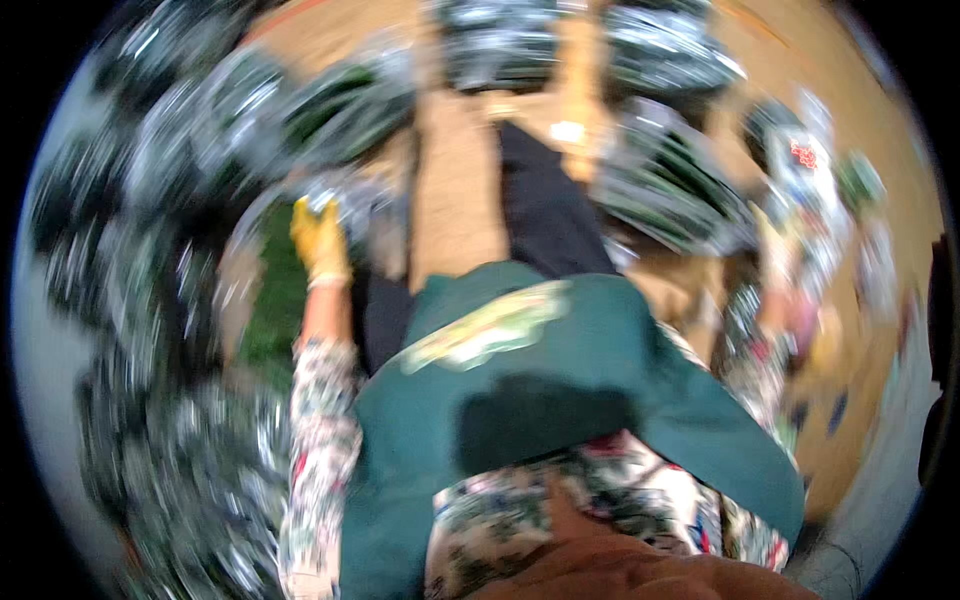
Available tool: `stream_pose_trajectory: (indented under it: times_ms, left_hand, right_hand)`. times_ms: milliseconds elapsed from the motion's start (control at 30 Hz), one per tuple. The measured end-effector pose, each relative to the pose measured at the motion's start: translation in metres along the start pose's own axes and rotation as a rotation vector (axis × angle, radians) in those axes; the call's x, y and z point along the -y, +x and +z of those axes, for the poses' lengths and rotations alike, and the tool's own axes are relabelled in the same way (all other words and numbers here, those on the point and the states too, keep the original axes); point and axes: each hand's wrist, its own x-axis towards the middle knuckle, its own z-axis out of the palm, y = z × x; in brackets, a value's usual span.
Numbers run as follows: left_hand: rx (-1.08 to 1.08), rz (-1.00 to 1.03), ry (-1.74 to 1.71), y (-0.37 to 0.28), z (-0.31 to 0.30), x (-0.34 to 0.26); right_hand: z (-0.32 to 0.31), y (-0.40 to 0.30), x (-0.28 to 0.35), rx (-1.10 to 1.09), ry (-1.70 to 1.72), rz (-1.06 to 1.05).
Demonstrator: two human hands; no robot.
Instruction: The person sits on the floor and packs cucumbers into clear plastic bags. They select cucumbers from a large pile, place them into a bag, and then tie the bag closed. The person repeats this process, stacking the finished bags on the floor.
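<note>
My left hand (321,238), in a yellow glove, has the edge of a clear plastic bag (274,289) with green contents between thumb and fingers. My right hand (777,244), in a pale yellow glove, is badly blurred. It is beside a clear bag with red print (806,161) and close to a clear bag of long dark green items (671,184). Whether it grips either one cannot be made out. The green items look elongated, but blur hides what they are.
Bagged dark green goods (150,247) are heaped along the left. More filled bags (499,41) lie ahead on the tan floor (457,187). A green apron (600,330) spreads across my lap, above dark trouser legs (547,206). Loose items (862,180) lie at the right.
</note>
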Motion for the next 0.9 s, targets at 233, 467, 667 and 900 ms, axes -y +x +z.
stream_pose_trajectory:
  times_ms: [233,467,667,900]
  left_hand:
    - [0.736,0.464,0.284,-0.055,0.221,-0.142]
    - [1.271,0.244,-0.144,-0.079,0.363,-0.163]
    - [1.536,-0.214,-0.289,-0.131,0.281,-0.197]
    - [1.339,-0.448,-0.570,-0.134,0.249,-0.198]
  right_hand:
    - [0.059,-0.010,-0.065,-0.122,-0.135,0.454]
    - [0.096,0.029,-0.170,-0.185,0.535,0.556]
    - [0.016,-0.006,-0.054,0.380,1.343,0.314]
    - [-0.068,-0.030,-0.014,0.457,1.252,0.462]
